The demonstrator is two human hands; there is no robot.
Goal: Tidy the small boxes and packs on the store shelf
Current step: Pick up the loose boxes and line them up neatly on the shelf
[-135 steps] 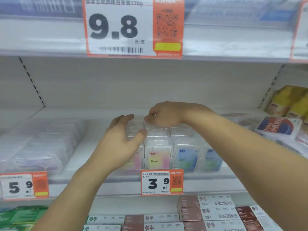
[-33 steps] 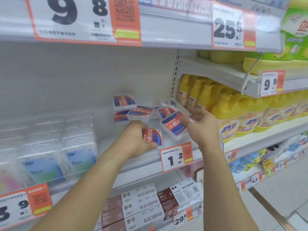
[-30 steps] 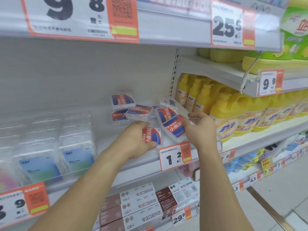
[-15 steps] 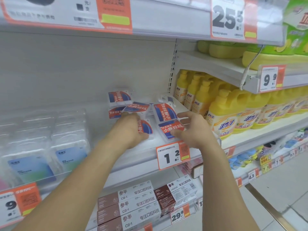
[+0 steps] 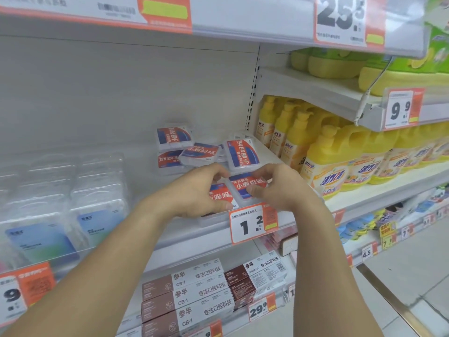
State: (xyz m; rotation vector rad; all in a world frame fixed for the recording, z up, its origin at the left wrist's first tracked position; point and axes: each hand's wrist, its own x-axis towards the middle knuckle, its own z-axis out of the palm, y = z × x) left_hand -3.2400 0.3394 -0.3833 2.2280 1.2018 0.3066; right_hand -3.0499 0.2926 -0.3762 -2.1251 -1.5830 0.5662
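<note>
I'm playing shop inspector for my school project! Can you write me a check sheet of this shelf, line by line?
Surface: white shelf, front rail carries a 1.2 price tag.
Job's things: two red-and-blue boxes at the front, left box and right box, side by side; more boxes lie jumbled behind, some tilted.
Clutter: nothing seen beyond the jumbled boxes.
Grippers: left hand on the left box, right hand on the right box.
Cables: a white cable hangs by the 9.9 tag.
Surroundings: clear packs to the left, yellow bottles to the right, brown-and-white cartons below.
</note>
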